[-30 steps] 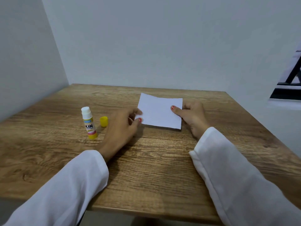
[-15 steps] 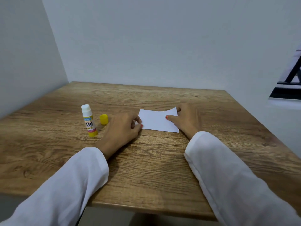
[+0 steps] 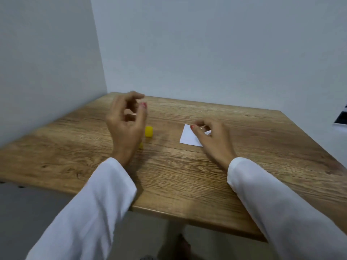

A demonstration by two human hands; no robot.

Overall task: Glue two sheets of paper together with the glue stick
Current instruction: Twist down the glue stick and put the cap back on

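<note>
1. head view: the paper (image 3: 188, 136) lies flat on the wooden counter (image 3: 187, 175), the right hand (image 3: 212, 136) resting on it, fingers loosely curled and pressing, not gripping.
2. the left hand (image 3: 125, 122) hovers raised, fingers half-curled and empty; it hides most of the glue stick (image 3: 140, 145), only its yellow base showing.
3. yellow cap (image 3: 148, 131) stands off, just beside; whether the gluing is finished i cannot tell.
4. plain pale walls meet in a corner.

Both arms came in wearing long white sleeves (image 3: 97, 199), loose and lightly creased, the cuffs ending at the wrists. Red polish showed on the nails of the left hand (image 3: 125, 124) and the right hand (image 3: 212, 136).
</note>
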